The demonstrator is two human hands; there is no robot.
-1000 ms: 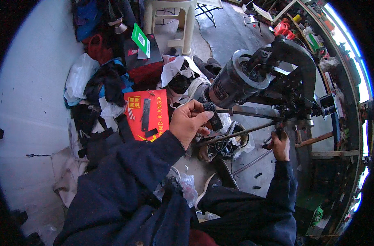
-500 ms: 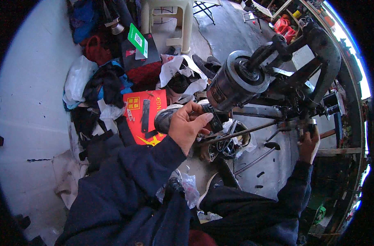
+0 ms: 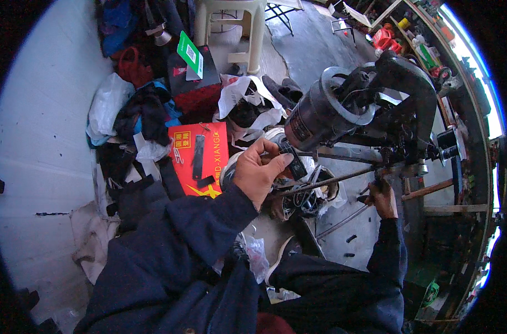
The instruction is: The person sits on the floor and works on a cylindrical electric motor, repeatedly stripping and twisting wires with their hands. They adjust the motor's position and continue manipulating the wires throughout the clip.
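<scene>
My left hand (image 3: 257, 171) pinches a small black strip (image 3: 292, 161) between thumb and fingers, at the end of the machine's arm. Above it stands a dark hand-cranked sewing machine (image 3: 306, 125) with a large cylindrical head, heavily worn. My right hand (image 3: 384, 199) is closed around a dark crank handle (image 3: 379, 182) low on the machine's right side, beside a round metal wheel (image 3: 416, 170); its fingers are partly hidden. Just behind my left wrist lies a greyish shoe (image 3: 227, 173), mostly covered by the hand.
A red printed sheet (image 3: 181, 161) with black strips on it lies to the left. Beyond it are a white plastic bag (image 3: 248, 100), dark shoes (image 3: 281, 89) and a beige stool (image 3: 253, 33). Below the machine, a bag (image 3: 306, 200) holds cables. Cluttered shelves (image 3: 426, 53) line the right.
My right hand has swung left and slightly down from beside the wheel. The machine's upper frame has turned and shifted. My left hand stays nearly in place with the black strip.
</scene>
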